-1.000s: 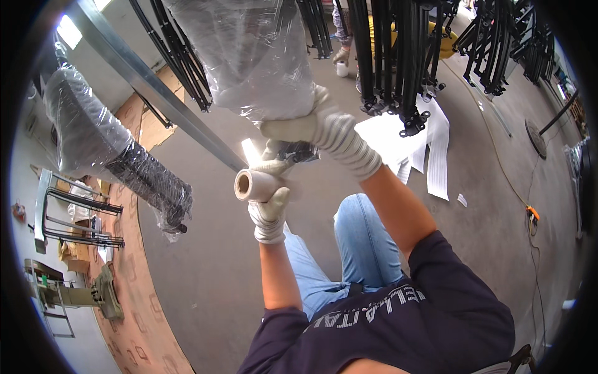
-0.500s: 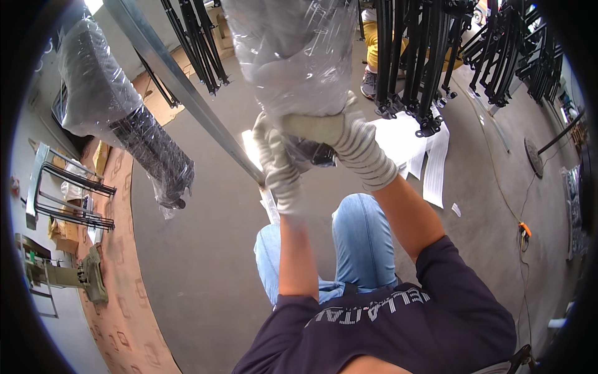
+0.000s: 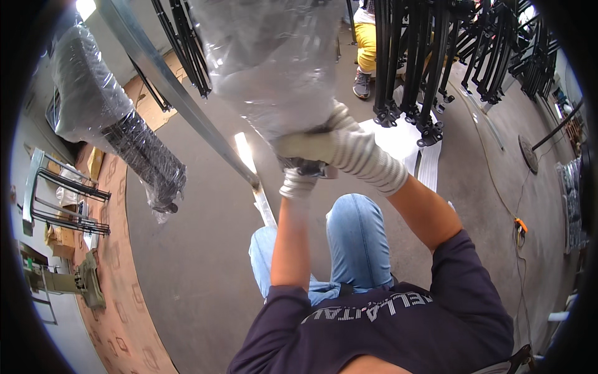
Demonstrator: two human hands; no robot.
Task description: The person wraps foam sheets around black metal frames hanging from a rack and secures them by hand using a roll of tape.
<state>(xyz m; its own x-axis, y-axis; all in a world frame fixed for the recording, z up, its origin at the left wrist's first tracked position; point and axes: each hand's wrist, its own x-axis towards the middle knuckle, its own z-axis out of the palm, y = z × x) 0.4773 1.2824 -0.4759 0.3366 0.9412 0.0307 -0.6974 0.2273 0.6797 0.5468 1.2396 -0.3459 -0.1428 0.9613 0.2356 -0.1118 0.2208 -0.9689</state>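
Note:
A bulky bundle in clear plastic film (image 3: 268,68), with grey padding beneath, hangs in front of me. My right hand (image 3: 330,146), in a white striped knit glove, wraps across its narrow lower end from the front. Only the glove cuff of my left hand (image 3: 298,184) shows under that end; its fingers are hidden behind the bundle and my right hand. Some dark material pokes out of the film just below my right palm. To the left hangs a second film-wrapped bundle (image 3: 112,118), its lower part black, touched by neither hand.
A slanting metal post (image 3: 180,100) stands left of the bundle. Several black tubular frames (image 3: 408,68) hang at the right, over white sheets (image 3: 398,137) on the floor. Behind them is a person in yellow trousers (image 3: 366,47). A cable with an orange connector (image 3: 521,225) lies at right.
The bundle's lower end has shifted slightly left. My right hand has moved left and down across it, while my left hand has gone behind it, out of sight except the cuff.

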